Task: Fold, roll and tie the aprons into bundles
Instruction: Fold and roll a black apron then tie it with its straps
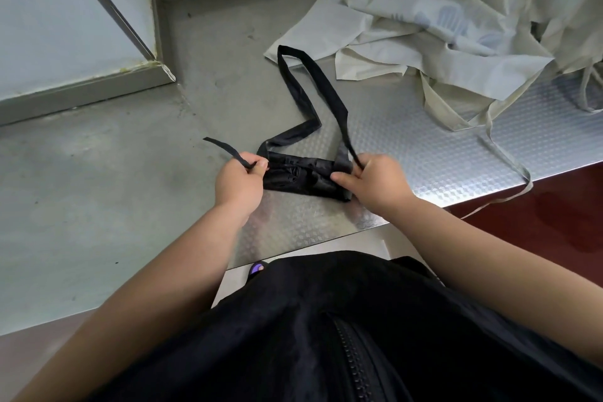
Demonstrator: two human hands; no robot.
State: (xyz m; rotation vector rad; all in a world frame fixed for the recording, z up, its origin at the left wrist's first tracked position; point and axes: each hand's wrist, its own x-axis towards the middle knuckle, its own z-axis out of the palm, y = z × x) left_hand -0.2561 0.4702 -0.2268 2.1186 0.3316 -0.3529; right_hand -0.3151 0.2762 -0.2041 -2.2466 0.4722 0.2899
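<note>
A black apron rolled into a short bundle (303,176) lies on the patterned steel table (424,140) near its front edge. My left hand (239,178) pinches a thin black tie end (225,148) at the bundle's left end. My right hand (372,179) grips the other black strap at the bundle's right end. From there a long strap loop (313,85) runs away across the table and back to the bundle.
A heap of cream-coloured aprons (450,19) with loose ties fills the table's far right; one tie hangs over the front edge (518,179). A steel upstand and wall corner (156,52) bound the far left. Dark red floor (554,212) shows on the right.
</note>
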